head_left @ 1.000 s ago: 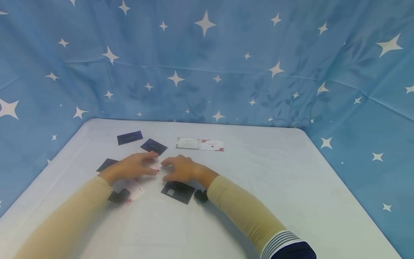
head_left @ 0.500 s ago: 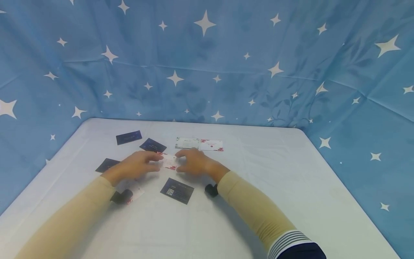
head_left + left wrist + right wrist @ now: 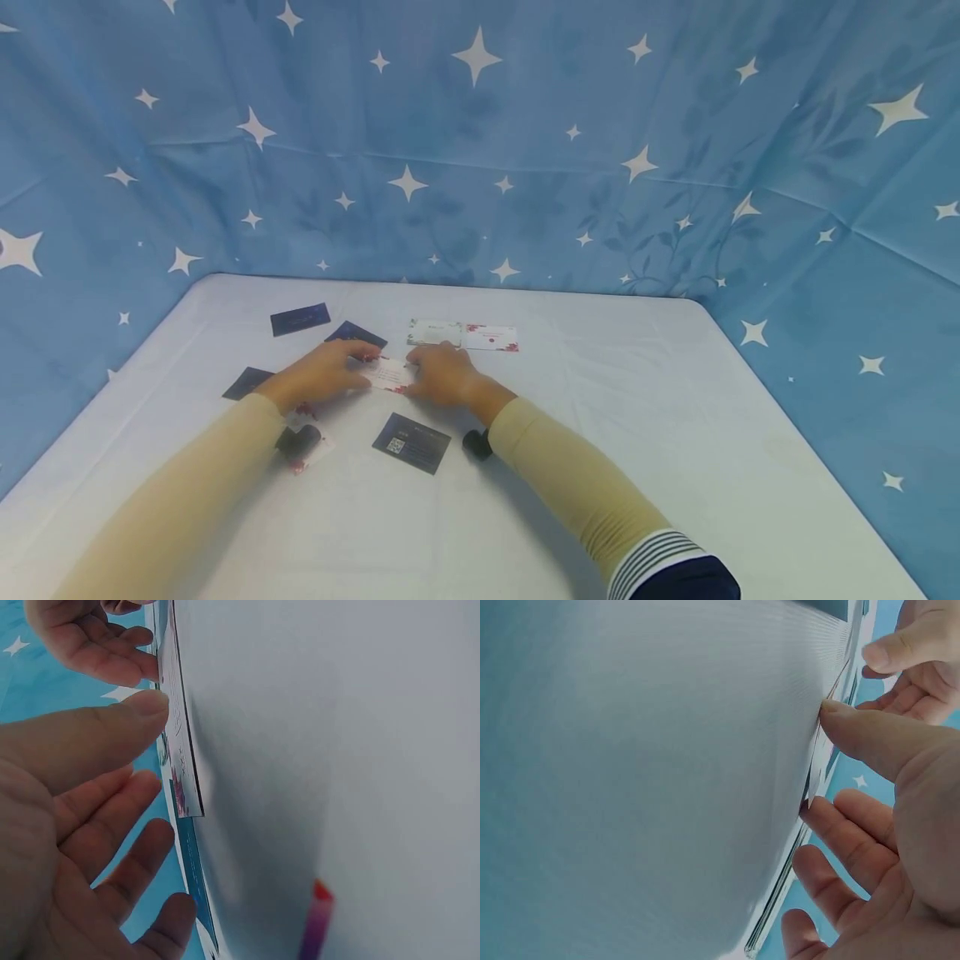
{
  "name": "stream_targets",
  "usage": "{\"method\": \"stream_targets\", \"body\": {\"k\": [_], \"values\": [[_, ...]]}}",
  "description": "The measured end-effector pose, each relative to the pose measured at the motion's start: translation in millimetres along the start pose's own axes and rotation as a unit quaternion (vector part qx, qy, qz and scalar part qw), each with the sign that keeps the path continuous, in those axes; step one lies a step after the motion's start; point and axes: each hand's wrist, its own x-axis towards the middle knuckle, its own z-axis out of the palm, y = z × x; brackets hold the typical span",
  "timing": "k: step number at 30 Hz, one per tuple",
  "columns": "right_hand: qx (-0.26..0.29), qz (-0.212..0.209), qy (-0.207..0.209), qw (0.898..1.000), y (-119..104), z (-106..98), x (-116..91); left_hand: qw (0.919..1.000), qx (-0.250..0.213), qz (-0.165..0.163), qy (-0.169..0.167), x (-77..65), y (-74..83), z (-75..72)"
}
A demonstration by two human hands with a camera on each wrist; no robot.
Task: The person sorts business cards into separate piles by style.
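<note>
A white business card [image 3: 387, 375] with red floral corners lies between my two hands on the white table. My right hand [image 3: 444, 375] pinches its right end, thumb on one edge and a fingertip at another, as the right wrist view shows. At the card's left end is my left hand [image 3: 322, 369], its thumb stretched over the card and the other fingers loosely spread. Whether that thumb touches the card cannot be told. Beyond the left hand, a navy card [image 3: 356, 333] is partly covered. Closer to me lies a dark card [image 3: 412, 443] with a QR code.
Two white cards, one green-edged [image 3: 435, 332] and one red-flowered [image 3: 492, 337], lie side by side farther back. More dark cards [image 3: 300, 319] [image 3: 247, 382] lie at the left. Another red-flowered white card [image 3: 315, 452] sits partly under my left wrist camera. A blue starry curtain [image 3: 480, 167] borders the table.
The hands and the red-flowered card between them moved right and slightly back, uncovering the QR-code card. In the last half second, both hands closed in on the card, the left shifting right.
</note>
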Motion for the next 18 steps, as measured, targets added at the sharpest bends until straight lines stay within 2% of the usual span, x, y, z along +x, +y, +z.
{"method": "stream_targets", "body": {"k": [5,14,16,18], "values": [[0.008,0.000,0.002,1.000,1.3,1.5,0.3,0.9994,0.030,-0.011,-0.011,2.4,-0.5,1.1],[0.009,0.006,0.003,1.000,-1.6,-0.5,-1.7,0.9940,0.073,-0.077,-0.027,-0.3,11.6,-3.6],[0.013,0.007,0.002,1.000,-0.5,-0.5,-0.9,0.9933,0.074,-0.083,-0.029,0.5,11.3,-4.3],[0.014,0.005,0.000,1.000,2.3,0.3,0.2,0.9938,0.077,-0.076,-0.024,2.3,9.9,-3.4]]}}
